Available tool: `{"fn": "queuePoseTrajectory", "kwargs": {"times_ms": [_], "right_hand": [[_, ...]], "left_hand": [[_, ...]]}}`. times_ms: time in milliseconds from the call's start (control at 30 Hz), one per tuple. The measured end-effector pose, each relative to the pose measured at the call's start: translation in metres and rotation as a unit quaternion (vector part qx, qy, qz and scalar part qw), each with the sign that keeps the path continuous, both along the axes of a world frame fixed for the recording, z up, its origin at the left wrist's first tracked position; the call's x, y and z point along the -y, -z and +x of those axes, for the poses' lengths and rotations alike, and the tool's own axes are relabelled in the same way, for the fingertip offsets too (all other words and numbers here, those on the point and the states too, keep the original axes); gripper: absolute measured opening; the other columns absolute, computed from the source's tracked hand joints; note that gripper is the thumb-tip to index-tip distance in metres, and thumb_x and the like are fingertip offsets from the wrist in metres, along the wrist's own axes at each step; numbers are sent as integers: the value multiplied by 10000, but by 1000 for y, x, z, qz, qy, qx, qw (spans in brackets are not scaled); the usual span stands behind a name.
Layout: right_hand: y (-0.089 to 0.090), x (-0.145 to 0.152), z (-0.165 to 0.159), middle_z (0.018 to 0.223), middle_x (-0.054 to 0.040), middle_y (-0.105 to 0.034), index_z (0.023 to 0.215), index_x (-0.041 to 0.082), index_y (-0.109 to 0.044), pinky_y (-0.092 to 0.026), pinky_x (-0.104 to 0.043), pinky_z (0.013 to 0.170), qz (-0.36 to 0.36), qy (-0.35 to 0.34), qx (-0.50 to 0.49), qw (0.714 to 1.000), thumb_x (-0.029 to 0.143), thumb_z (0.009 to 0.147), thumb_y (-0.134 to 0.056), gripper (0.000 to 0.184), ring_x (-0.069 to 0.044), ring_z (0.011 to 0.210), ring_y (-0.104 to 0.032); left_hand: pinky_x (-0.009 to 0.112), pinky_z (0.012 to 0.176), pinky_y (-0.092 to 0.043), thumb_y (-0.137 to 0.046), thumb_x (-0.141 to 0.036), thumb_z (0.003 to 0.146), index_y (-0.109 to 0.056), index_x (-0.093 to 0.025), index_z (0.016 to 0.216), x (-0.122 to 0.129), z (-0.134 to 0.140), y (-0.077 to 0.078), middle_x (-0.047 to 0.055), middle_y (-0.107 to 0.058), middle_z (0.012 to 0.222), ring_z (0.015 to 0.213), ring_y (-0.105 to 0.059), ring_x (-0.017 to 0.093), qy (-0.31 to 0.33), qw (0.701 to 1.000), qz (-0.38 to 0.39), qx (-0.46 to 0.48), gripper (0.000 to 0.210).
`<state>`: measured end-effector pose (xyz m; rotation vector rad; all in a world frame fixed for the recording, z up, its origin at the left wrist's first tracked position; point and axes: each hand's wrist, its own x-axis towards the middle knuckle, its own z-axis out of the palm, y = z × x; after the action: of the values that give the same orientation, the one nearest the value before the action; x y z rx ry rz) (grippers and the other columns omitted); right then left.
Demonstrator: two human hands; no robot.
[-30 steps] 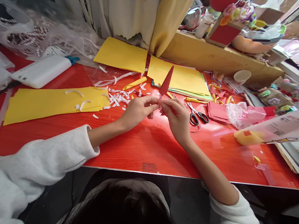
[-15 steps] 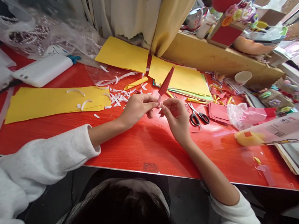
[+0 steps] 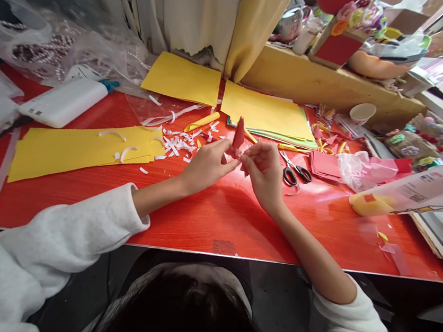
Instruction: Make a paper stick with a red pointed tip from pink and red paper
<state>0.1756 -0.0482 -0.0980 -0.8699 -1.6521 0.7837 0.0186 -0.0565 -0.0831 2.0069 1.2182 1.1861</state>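
Over the middle of the table, a red folded paper piece (image 3: pixel 239 133) points up between my hands, its narrow tip on top. My left hand (image 3: pixel 208 165) grips it from the left, thumb reaching toward its base. Fingertips of my right hand (image 3: pixel 264 172) are pinched together at the lower part, where a bit of red paper shows beneath them. The exact fold there is hidden by the fingers. Black-handled scissors (image 3: pixel 295 170) lie just right of my right hand. White paper scraps (image 3: pixel 175 146) are scattered beyond my left hand.
Yellow paper strips (image 3: pixel 75 148) lie left, with yellow sheets (image 3: pixel 266 110) at the back. A white power bank (image 3: pixel 64 101) sits far left. Red paper pieces (image 3: pixel 324 166) and a plastic-wrapped roll (image 3: pixel 423 181) are right. The red table's (image 3: pixel 199 222) front edge runs before me.
The red folded paper has dropped lower and tipped more upright between my hands. My left fingers have shifted up along it, and my right hand stays pinched at the lower part.
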Motion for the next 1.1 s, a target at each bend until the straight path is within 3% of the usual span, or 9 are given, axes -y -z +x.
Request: {"fn": "queuePoseTrajectory", "kwargs": {"times_ms": [133, 267, 367, 500, 733, 933, 1100], "right_hand": [[0, 0, 3, 751, 38, -521, 854, 227, -470, -443, -212, 507, 16, -8, 32, 999, 240, 861, -574, 105, -64, 593, -531], [-1, -1, 4, 824, 21, -547, 959, 244, -497, -489, -226, 527, 23, -27, 33, 999, 291, 882, -548, 104, -73, 623, -566], [-3, 0, 2, 868, 13, -548, 1006, 261, -497, -519, -232, 544, 8, -45, 3, 999, 315, 871, -567, 161, -83, 664, -586], [-6, 2, -2, 906, 2, -545, 924, 244, -522, -526, -228, 551, -8, -52, -14, 999, 324, 854, -593, 128, -85, 698, -583], [-8, 5, -2, 736, 28, -568, 842, 221, -541, -521, -238, 552, 2, -52, -14, 999, 292, 868, -580, 85, -84, 630, -589], [-8, 7, -3, 766, 24, -586, 857, 219, -535, -527, -241, 560, -4, -54, 2, 999, 315, 864, -585, 108, -82, 632, -599], [-9, 6, -2, 774, 31, -566, 935, 238, -524, -520, -233, 541, -13, -41, -24, 999, 330, 847, -608, 151, -77, 611, -588]], "left_hand": [[250, 660, -394, -569, -354, 850, -601, -171, 820, -2, 1, 3, 26, -632, 790, 697, -562, 139, -7, 1000, 16, -25, 188], [248, 625, -397, -551, -402, 857, -647, -170, 808, -2, 1, 1, 26, -629, 703, 643, -566, 139, -9, 1000, -22, -8, 256], [243, 607, -418, -571, -413, 839, -658, -170, 838, -1, 1, -1, 32, -648, 758, 602, -562, 120, -14, 998, -51, 38, 258], [227, 599, -435, -559, -341, 849, -640, -168, 888, 0, 0, -3, 23, -637, 781, 600, -554, 101, -10, 993, -51, 103, 195], [217, 587, -456, -552, -290, 848, -626, -158, 902, 2, 1, -3, 43, -637, 898, 628, -550, 87, 24, 988, -51, 145, 161], [225, 609, -465, -539, -280, 852, -638, -172, 822, 3, 2, 0, -2, -600, 674, 601, -555, 95, 11, 983, -70, 170, 150], [224, 643, -468, -533, -179, 829, -652, -174, 730, 3, 0, -5, -29, -612, 566, 564, -582, 92, -15, 993, -56, 106, 154]]}}
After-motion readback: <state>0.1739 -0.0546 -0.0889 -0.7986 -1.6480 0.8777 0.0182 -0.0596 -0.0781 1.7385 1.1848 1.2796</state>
